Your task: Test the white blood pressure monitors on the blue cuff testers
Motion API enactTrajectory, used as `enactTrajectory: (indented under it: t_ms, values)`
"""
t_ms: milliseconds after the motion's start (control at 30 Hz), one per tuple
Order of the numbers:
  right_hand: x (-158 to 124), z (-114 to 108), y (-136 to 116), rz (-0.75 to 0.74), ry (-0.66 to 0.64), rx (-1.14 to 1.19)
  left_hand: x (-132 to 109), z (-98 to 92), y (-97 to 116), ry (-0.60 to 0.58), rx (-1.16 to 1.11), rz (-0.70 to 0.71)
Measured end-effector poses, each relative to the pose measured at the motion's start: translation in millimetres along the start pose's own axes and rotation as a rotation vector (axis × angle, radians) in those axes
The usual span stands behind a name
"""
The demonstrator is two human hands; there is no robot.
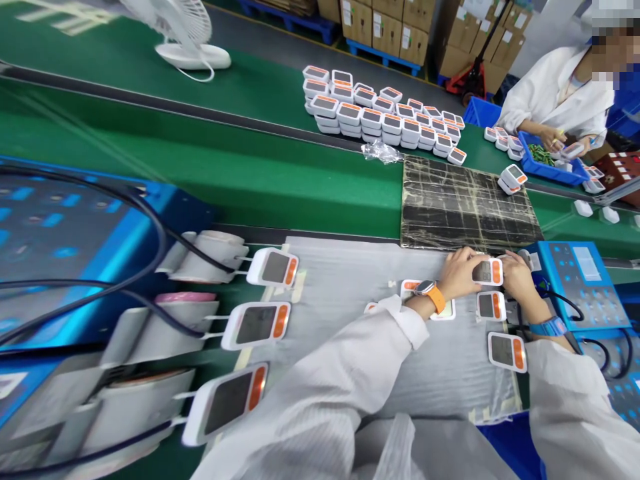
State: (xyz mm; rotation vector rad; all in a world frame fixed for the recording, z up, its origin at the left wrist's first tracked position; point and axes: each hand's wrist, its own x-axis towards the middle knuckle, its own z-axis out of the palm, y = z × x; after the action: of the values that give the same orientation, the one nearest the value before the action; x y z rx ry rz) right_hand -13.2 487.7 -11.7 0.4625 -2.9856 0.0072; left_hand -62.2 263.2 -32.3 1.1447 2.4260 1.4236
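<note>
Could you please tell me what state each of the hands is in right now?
Left hand: closed, holding a white-and-orange device.
Right hand: by the device's orange end; whether open or closed cannot be told.

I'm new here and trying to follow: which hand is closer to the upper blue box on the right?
Right. The right hand is just left of the upper blue box; the left hand is farther left, holding a white-and-orange device.

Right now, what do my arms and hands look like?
Your left sleeve and right sleeve are loose and whitish. The left hand is ungloved, with a watch on an orange strap; the right hand, ungloved too, has a blue band behind it.
</note>
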Motion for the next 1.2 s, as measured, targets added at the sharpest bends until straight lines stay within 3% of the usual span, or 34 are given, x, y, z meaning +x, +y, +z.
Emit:
enactTrajectory:
  t_ms: [133, 267, 367, 433, 667, 833, 1033, 1200]
  values:
    - [-2.4, -21.0, -11.9, 0.001, -0.041, -0.136, -4.9, -12.3, 9.6, 0.059, 0.002, -0.040]
    - [-32.7, -44.1, -22.7, -0.031, -0.094, -0.112, -14.9, -21.6, 16.1, 0.194, -0.334, -0.238]
    - [-61.0, -43.1, -31.4, -0.055, -0.189, -0.053, -24.2, -18.2, 18.1, 0.190, -0.613, -0.322]
    - [-74.1, -34.7, -35.5, -0.054, -0.205, -0.039, -30.4, -12.7, 19.8, 0.140, -0.650, -0.304]
    - [-84.1, -18.2, -33.5, -0.026, -0.102, -0.039, -44.2, -0.6, 26.6, -0.003, -0.304, -0.193]
    - [-83.5, -22.5, -37.2, -0.012, -0.110, -0.042, -46.7, 13.2, 38.8, -0.209, 0.011, -0.068]
    - [-74.2, -21.2, -45.2, 0.051, -0.134, -0.049, -42.8, 33.9, 53.3, -0.214, 0.105, -0.059]
    - [-72.5, -31.1, -52.7, 0.099, -0.134, -0.119, -44.0, 18.5, 63.1, -0.161, 0.209, 0.051]
